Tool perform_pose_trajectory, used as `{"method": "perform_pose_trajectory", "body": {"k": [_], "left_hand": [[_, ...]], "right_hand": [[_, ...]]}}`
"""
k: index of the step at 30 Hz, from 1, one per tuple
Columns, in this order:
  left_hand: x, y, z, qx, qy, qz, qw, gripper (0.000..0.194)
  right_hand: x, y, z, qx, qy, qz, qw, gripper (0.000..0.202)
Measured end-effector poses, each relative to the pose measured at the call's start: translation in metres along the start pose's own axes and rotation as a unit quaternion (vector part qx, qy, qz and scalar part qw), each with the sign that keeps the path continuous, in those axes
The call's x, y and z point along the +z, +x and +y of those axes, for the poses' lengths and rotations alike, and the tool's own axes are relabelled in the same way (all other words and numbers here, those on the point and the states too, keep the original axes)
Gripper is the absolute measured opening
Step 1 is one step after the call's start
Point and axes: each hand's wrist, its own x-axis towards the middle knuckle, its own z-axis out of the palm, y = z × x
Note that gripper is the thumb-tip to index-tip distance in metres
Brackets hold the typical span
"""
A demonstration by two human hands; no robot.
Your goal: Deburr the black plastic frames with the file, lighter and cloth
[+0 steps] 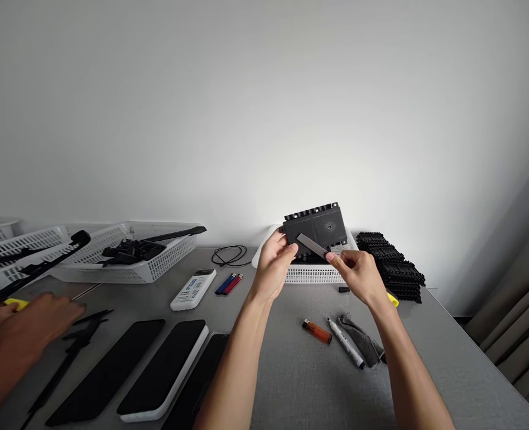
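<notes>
Head view, one black panel (316, 225), one grey strip (313, 245), three lighters (318, 331)

Head camera: on the person's head, facing twelve o'clock, tilted down across the table (286, 382)
Wall (264, 107): met nearly square-on at twelve, beyond the table
Left forearm (235, 358): near the lens, entering around six
Right forearm (408, 358): also near, entering around five
Left hand (274, 264): farther off, close to frame centre
Curtain (510, 322): at the frame edge, between three and four

A blue lighter (225, 283) and a red lighter (233, 284) lie beside a white device (193, 290).
</notes>
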Motion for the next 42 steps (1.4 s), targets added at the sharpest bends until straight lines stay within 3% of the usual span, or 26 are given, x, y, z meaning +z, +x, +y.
{"method": "perform_pose_trajectory", "body": {"k": [4,24,29,33,42], "left_hand": [[-0.001,-0.001,0.002,-0.001,0.001,-0.002,1.0,0.048],[0.001,-0.004,0.005,-0.018,0.04,-0.03,0.999,0.048],[-0.006,-0.002,0.003,-0.005,0.021,0.026,0.999,0.044],[-0.009,0.002,-0.002,0.026,0.033,0.085,0.995,0.038],[-0.011,0.002,0.001,0.032,0.051,0.075,0.995,0.034]], "right_hand": [[-0.003,0.0,0.001,-0.008,-0.006,0.02,1.0,0.06],[-0.006,0.0,0.003,0.0,0.008,-0.012,1.0,0.06],[-0.016,0.0,0.008,0.01,0.003,-0.027,1.0,0.061],[-0.028,0.0,0.014,0.008,-0.011,0.007,1.0,0.061],[-0.035,0.0,0.02,-0.006,-0.055,0.036,0.998,0.061]]}}
